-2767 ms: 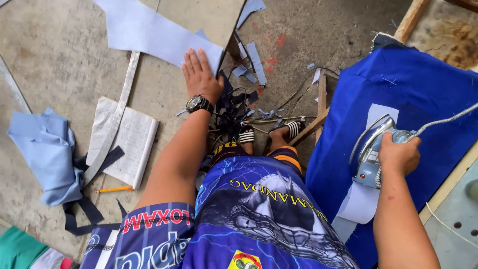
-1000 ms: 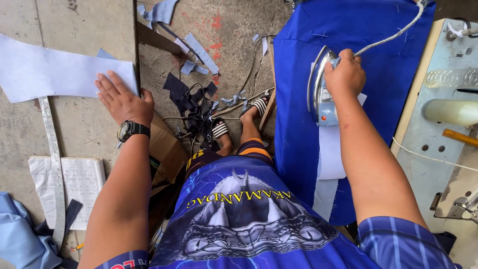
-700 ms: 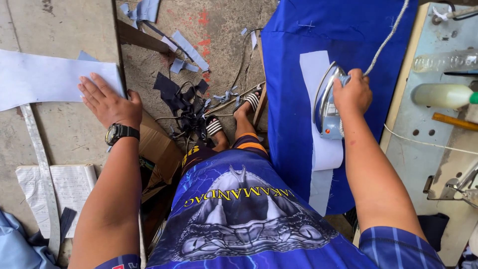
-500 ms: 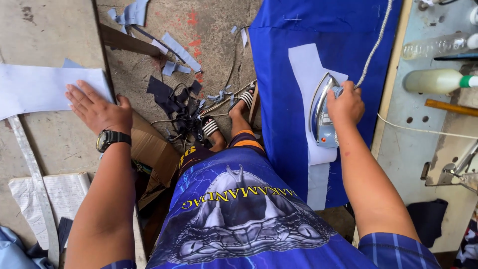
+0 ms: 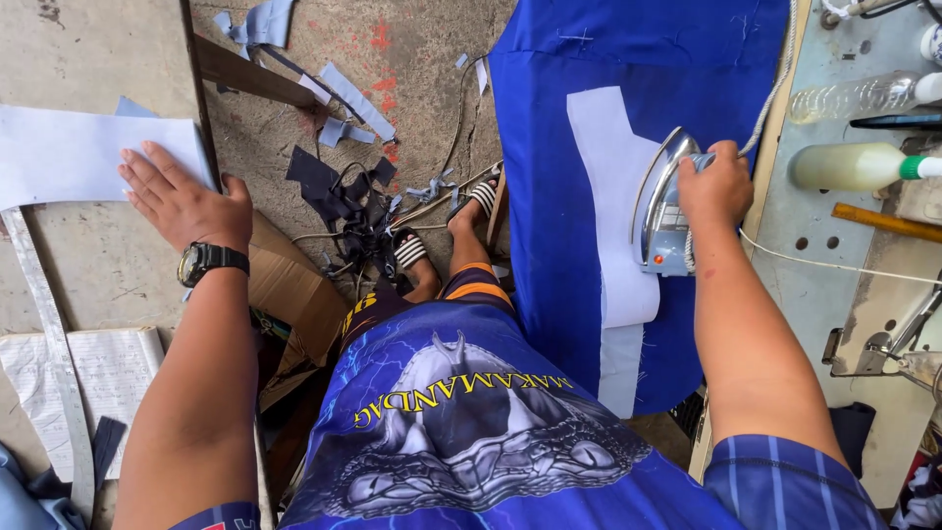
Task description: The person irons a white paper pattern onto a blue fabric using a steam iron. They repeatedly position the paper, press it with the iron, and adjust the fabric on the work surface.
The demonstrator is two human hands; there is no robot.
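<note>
Lying at the far left edge, a metal ruler [image 5: 49, 353] runs down the grey bench [image 5: 98, 49], crossing the corner of an open lined notebook [image 5: 123, 368] near the person's elbow. Above them a pale blue fabric sheet [image 5: 69, 152] lies flat on the same bench, reaching its right edge. The left hand [image 5: 182, 201] rests palm down on that sheet's right end, fingers spread and flat, thumb out toward the bench edge; it grips nothing, only presses. A black wristwatch [image 5: 208, 260] sits on that wrist.

Right of the bench edge, a brown cardboard box [image 5: 294, 294] stands on the concrete floor [image 5: 432, 59], and past it lie dark and pale blue fabric scraps [image 5: 339, 182] mixed with loose cables. The person's feet in striped sandals [image 5: 410, 250] stand among them.

Further right, a bright blue cloth [image 5: 687, 59] covers a padded board. A long pale blue fabric strip [image 5: 608, 186] lies lengthwise on it, running from near the top down toward the person. An electric iron [image 5: 662, 211] stands on the strip's right side, just above the middle, sole down on the cloth. The right hand [image 5: 721, 186] is closed around the iron's handle, fingers wrapped over the top, and a braided cord [image 5: 775, 88] leads up from it.

At the far right, a pale blue worktop [image 5: 814, 255] carries a clear plastic bottle [image 5: 854, 95], a cream-coloured bottle with a green cap [image 5: 859, 165] lying on its side, and a yellowish wooden stick [image 5: 888, 221].
</note>
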